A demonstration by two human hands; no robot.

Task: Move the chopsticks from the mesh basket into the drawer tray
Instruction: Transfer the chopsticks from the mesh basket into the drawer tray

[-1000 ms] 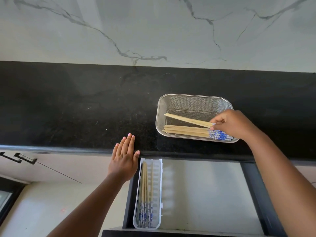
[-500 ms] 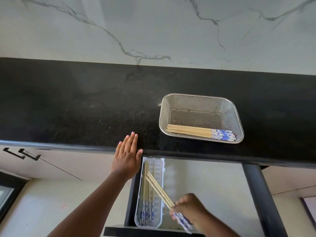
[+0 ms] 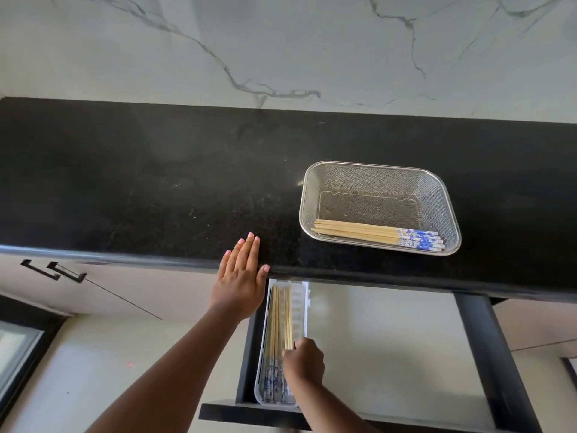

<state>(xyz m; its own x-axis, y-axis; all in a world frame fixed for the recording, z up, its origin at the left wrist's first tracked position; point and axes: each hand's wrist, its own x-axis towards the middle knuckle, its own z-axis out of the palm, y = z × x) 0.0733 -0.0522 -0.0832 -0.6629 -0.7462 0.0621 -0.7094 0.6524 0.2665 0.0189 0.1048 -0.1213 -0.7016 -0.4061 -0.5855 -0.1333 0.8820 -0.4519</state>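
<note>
A steel mesh basket (image 3: 371, 176) sits on the black counter at the right, with several bamboo chopsticks (image 3: 359, 233) with blue-patterned ends along its near wall. Below the counter edge, a white drawer tray (image 3: 302, 303) lies at the left of the open drawer. Several chopsticks (image 3: 274, 323) lie in it lengthwise. My right hand (image 3: 304, 362) is over the tray, fingers closed on a pair of chopsticks (image 3: 288, 317) that rests in the tray. My left hand (image 3: 242, 279) lies flat on the counter's front edge, fingers spread, holding nothing.
The black counter (image 3: 140, 189) runs the full width below a marble backsplash (image 3: 281, 48). The open drawer (image 3: 390, 348) has a pale floor and dark frame. Cabinet handles (image 3: 54, 270) sit at the left under the counter.
My right hand lifted a pair of chopsticks out of the basket, carried it down to the drawer and now has it lined up in the tray. My left hand stayed put.
</note>
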